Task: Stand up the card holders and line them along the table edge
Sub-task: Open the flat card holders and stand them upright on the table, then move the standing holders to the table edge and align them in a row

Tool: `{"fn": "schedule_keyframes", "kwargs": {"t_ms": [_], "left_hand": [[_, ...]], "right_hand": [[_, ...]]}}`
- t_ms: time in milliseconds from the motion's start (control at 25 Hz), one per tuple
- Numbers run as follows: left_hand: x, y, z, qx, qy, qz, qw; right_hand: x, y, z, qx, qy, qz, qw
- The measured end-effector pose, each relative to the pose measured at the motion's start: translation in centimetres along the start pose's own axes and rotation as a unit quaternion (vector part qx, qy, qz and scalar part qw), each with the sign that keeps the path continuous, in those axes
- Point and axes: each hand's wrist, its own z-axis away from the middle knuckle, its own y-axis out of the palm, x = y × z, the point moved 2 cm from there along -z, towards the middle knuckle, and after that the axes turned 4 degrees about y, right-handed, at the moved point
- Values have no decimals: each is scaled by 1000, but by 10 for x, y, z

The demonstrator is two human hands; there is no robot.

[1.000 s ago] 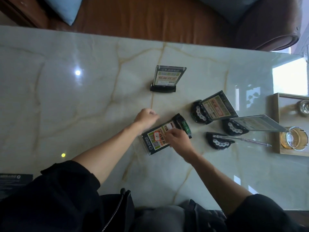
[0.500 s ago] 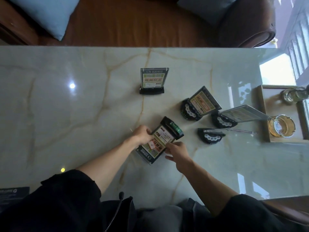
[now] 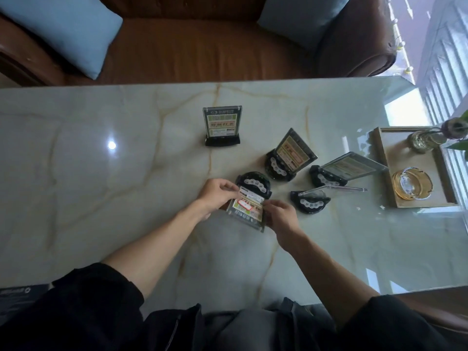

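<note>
Now gripping one holder [image 3: 249,202] from both sides: left hand [image 3: 216,195] pinched on its left edge, right hand [image 3: 279,217] closed on its right edge. Panel tipped back toward the body, black base [image 3: 253,182] at the far end, so long axis running near to far, straight out between the hands. Neither hand clearly nearer; held evenly. Probably calls for swinging the near edge up over the base. Already upright farther out on the surface [image 3: 101,198]: a second holder [image 3: 222,125]. Leaning or flat to the right, well clear of the hands: three more [image 3: 291,154].
</note>
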Motion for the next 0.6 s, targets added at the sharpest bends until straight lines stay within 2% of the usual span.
{"fn": "schedule_keyframes", "kwargs": {"t_ms": [240, 480, 600], "left_hand": [[-20, 6, 6, -27, -22, 97, 995], [-21, 9, 14, -45, -18, 80, 996], [-39, 3, 20, -100, 29, 4, 995]], "right_hand": [[28, -13, 5, 67, -29, -64, 995], [35, -16, 14, 88, -65, 74, 991], [41, -23, 26, 71, -95, 105, 987]]}}
